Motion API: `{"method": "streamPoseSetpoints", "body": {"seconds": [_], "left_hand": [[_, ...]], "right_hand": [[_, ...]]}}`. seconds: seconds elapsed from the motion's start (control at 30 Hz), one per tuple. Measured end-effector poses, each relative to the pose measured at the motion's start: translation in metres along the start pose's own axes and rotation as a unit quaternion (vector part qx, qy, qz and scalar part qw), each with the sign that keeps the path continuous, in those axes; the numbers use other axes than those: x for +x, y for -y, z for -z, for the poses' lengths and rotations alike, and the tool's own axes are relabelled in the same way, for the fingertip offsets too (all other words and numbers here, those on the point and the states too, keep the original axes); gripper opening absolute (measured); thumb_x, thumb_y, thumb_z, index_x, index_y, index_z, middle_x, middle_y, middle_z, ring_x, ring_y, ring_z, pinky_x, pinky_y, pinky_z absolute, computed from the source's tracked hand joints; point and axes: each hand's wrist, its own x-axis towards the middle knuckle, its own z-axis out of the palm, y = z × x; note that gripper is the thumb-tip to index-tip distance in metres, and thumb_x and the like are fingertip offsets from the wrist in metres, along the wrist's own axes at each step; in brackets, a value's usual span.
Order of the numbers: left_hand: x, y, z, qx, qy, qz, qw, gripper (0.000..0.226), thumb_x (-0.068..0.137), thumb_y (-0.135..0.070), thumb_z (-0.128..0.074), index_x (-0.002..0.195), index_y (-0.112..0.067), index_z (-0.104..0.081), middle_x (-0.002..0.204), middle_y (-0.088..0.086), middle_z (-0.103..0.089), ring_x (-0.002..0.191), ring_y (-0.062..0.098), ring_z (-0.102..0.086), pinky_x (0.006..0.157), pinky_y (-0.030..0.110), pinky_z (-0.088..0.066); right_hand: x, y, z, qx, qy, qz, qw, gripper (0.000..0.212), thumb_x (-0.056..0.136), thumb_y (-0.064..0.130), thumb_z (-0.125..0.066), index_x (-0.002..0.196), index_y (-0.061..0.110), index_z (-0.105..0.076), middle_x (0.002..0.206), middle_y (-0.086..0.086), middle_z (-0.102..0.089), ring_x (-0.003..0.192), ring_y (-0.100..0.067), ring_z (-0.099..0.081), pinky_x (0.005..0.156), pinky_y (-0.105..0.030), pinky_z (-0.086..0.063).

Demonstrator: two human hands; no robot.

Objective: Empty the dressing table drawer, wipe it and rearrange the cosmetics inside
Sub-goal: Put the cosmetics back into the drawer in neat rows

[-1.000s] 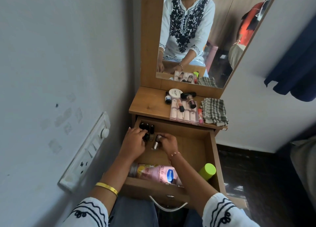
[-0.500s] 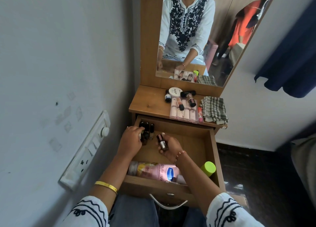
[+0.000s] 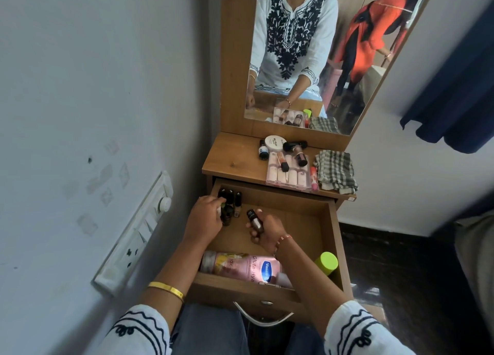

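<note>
Head view, open drawer [image 3: 331, 237] under the surface [image 3: 235, 162]. Right hand [image 3: 267, 230]: grip curled round a small dark bottle [image 3: 255, 221], cap pointing up and back, lifted clear of the drawer floor; prob. being carried toward the back-left cluster. Left hand [image 3: 204, 219]: fingers bent over the polish row [image 3: 230, 197] at the back-left corner, touching or pinching one bottle; which one can't be told, fingertips partly hidden. Likely reason for placement: small upright bottles grouped in the corner, against the drawer walls, so they don't tip.

Front of drawer: lotion [image 3: 240, 265] lying on its side along the front wall, too long to stand under the surface, it seems. Green cap [image 3: 326, 262] at front-right corner, its body hidden.

On the surface, not yet put back: clear tray [image 3: 290, 177] w/ pale tubes, white jar [image 3: 275, 142], dropper vial [image 3: 263, 151], folded cloth [image 3: 335, 171] just beside the tray. Cloth set aside suggests wiping is done; step in hand = rearranging, approx. midway.
</note>
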Motion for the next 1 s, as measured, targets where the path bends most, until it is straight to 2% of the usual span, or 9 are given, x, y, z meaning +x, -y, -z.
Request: {"method": "streamPoseSetpoints", "body": {"seconds": [0.1,0.17,0.23,0.33,0.4,0.5,0.63,0.87,1.0], "left_hand": [[0.001,0.000,-0.001,0.008,0.006,-0.001,1.000,0.041,0.087,0.003,-0.046,0.125,-0.007,-0.056,0.125,0.010,-0.057,0.122,0.024,-0.044,0.099,0.029,-0.037],[0.001,0.001,-0.002,0.016,0.012,-0.007,1.000,0.039,0.088,0.002,-0.046,0.125,-0.008,-0.056,0.124,0.010,-0.058,0.122,0.024,-0.044,0.099,0.029,-0.037],[0.001,0.002,-0.002,0.020,0.013,-0.010,1.000,0.039,0.088,0.001,-0.046,0.125,-0.007,-0.056,0.123,0.010,-0.058,0.122,0.024,-0.044,0.100,0.029,-0.036],[0.001,0.003,-0.003,0.021,0.010,-0.010,1.000,0.038,0.089,0.000,-0.046,0.125,-0.007,-0.056,0.123,0.010,-0.058,0.122,0.023,-0.043,0.100,0.028,-0.036],[0.001,0.003,-0.004,0.021,0.010,-0.012,1.000,0.038,0.089,0.000,-0.045,0.125,-0.007,-0.056,0.122,0.009,-0.059,0.122,0.023,-0.043,0.099,0.026,-0.035],[0.001,0.003,-0.004,0.021,0.010,-0.017,1.000,0.038,0.088,0.001,-0.046,0.123,-0.007,-0.058,0.119,0.010,-0.060,0.120,0.024,-0.044,0.097,0.026,-0.036],[0.002,0.003,-0.004,0.022,0.010,-0.022,0.999,0.039,0.086,0.003,-0.046,0.121,-0.006,-0.060,0.117,0.012,-0.060,0.119,0.025,-0.045,0.097,0.028,-0.038],[0.002,0.003,-0.003,0.026,0.007,-0.025,0.999,0.039,0.085,0.003,-0.047,0.121,-0.007,-0.060,0.118,0.011,-0.060,0.119,0.025,-0.044,0.098,0.028,-0.037],[0.002,0.004,-0.004,0.023,0.007,-0.024,0.999,0.039,0.085,0.003,-0.046,0.120,-0.007,-0.060,0.117,0.011,-0.060,0.118,0.024,-0.045,0.098,0.027,-0.037]], "right_hand": [[0.005,-0.001,-0.001,-0.063,-0.008,0.049,0.997,0.016,0.097,0.020,-0.045,0.089,0.014,-0.057,0.076,-0.009,-0.063,0.058,-0.013,-0.048,0.050,-0.024,-0.034],[0.009,-0.003,-0.001,-0.107,-0.022,0.111,0.988,0.007,0.092,0.013,-0.055,0.088,0.016,-0.060,0.092,-0.015,-0.066,0.068,-0.012,-0.055,0.061,-0.026,-0.047],[0.012,-0.005,-0.003,-0.158,-0.042,0.165,0.973,0.013,0.085,0.004,-0.063,0.086,0.015,-0.056,0.100,-0.017,-0.065,0.078,-0.015,-0.060,0.069,-0.020,-0.051],[0.014,-0.007,-0.008,-0.237,-0.083,0.212,0.944,0.029,0.079,-0.004,-0.066,0.082,0.021,-0.052,0.096,-0.006,-0.060,0.092,-0.017,-0.059,0.067,-0.012,-0.047],[0.013,-0.008,-0.011,-0.293,-0.094,0.231,0.923,0.026,0.081,-0.007,-0.062,0.095,0.014,-0.058,0.098,-0.002,-0.059,0.094,-0.015,-0.058,0.071,-0.013,-0.046],[0.013,-0.009,-0.016,-0.375,-0.095,0.264,0.884,0.031,0.083,-0.008,-0.057,0.111,0.005,-0.060,0.106,-0.007,-0.064,0.099,-0.017,-0.059,0.074,-0.014,-0.043],[0.016,-0.009,-0.026,-0.406,-0.098,0.290,0.861,0.029,0.083,-0.008,-0.056,0.109,0.005,-0.061,0.107,-0.012,-0.065,0.088,-0.011,-0.056,0.062,-0.004,-0.037],[0.016,-0.009,-0.032,-0.436,-0.109,0.308,0.838,0.027,0.081,-0.002,-0.063,0.107,0.003,-0.059,0.103,-0.017,-0.066,0.084,-0.017,-0.056,0.075,-0.026,-0.047],[0.014,-0.010,-0.032,-0.427,-0.106,0.304,0.845,0.028,0.080,0.001,-0.067,0.106,0.004,-0.058,0.104,-0.016,-0.066,0.090,-0.023,-0.061,0.077,-0.029,-0.049]]}}
